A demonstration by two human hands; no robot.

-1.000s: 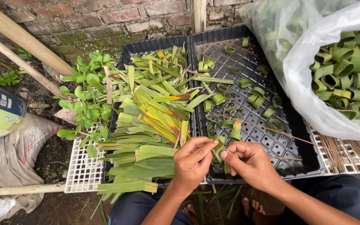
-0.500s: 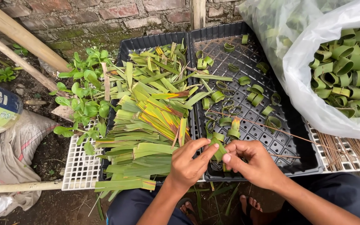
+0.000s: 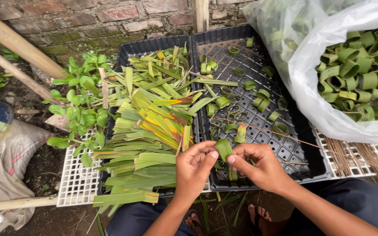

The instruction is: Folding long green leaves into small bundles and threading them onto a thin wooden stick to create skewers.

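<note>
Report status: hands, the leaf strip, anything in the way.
Left hand and right hand both pinch one green leaf strip, bending it. Held over black tray of finished rings. Nothing in the way.

A green leaf strip is held upright, curled at its top, pinched between fingertips above the near edge of the black tray.

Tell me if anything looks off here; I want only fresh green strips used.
Some strips in the leaf pile on the left black tray are yellow and reddish, not green. The strip held between left hand and right hand looks green.
</note>
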